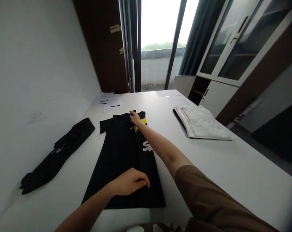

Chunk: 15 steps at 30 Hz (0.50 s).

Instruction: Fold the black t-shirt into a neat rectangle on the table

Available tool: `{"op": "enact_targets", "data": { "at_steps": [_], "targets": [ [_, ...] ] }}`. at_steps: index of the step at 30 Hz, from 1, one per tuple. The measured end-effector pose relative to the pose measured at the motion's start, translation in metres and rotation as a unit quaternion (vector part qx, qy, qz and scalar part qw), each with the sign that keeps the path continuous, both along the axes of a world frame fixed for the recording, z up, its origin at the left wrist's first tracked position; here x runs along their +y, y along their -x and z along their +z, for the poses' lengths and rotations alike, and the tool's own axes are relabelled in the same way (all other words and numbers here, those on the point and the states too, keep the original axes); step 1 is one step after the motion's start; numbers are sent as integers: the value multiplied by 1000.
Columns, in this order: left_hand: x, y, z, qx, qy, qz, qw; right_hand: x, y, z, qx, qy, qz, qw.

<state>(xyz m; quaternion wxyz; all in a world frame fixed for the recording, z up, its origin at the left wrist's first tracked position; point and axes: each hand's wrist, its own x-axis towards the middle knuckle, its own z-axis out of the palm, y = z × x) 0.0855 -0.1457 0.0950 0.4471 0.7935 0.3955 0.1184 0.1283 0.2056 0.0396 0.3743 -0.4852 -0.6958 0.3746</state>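
Observation:
A black shirt (119,154) with white lettering and a yellow patch lies spread on the white table (184,167), its collar end away from me. My right hand (135,118) reaches to the collar area, fingers on the fabric; whether they pinch a fold is too small to tell. Over the lower part of the shirt is my left hand (130,182), its fingers loosely curled with a gap to the thumb and nothing visible in it. Left of the shirt lies a folded black garment (61,151).
A stack of folded white cloth (201,122) with a dark layer beneath sits at the right. Papers (112,103) lie at the far left of the table, and more papers (170,94) at its far edge. A wall borders the left side; cabinets stand at the back right.

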Motion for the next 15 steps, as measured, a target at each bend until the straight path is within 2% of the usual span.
{"op": "enact_targets", "data": {
  "at_steps": [4, 7, 12, 15],
  "targets": [
    [1, 13, 3, 31, 35, -21, 999, -10, 28, -5, -51, -5, 1, 999],
    [0, 20, 4, 55, 36, -13, 998, -15, 40, -9, -89, -8, -18, 996],
    [-2, 26, 2, 62, 22, -6, 998, -17, 50, -10, -105, -66, -68, 990],
    [-2, 27, 2, 65, 23, -4, 998, -19, 53, -11, -110, -92, -30, 989]
  ]
}}
